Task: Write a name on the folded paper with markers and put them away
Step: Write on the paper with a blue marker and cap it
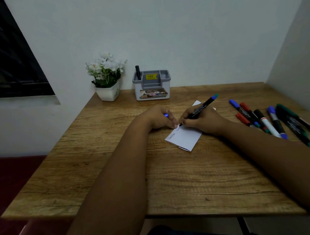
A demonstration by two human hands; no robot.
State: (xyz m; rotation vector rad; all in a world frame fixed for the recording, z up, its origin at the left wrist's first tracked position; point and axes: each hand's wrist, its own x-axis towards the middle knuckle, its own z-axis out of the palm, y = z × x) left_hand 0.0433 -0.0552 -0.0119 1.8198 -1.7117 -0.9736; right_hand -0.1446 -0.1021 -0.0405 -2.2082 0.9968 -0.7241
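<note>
White folded paper (184,137) lies on the wooden table (174,180), handwriting along its near-left edge; it looks like "Varsha", followed by a second word begun. A black marker (200,108) with a blue end is gripped by the right hand (202,120), its tip on the paper. A blue cap (166,115) is held in the curled fingers of the left hand (160,119), whose fingertips press the paper's edge. At the back, a grey-and-white organiser (152,86) carries a yellow sticker and a label reading "OPE…", partly cut off; one dark pen (138,72) stands in its left compartment. Loose markers (273,121) are spread at the right, their print unreadable. A flower pot (108,92) stands beside the organiser.
</note>
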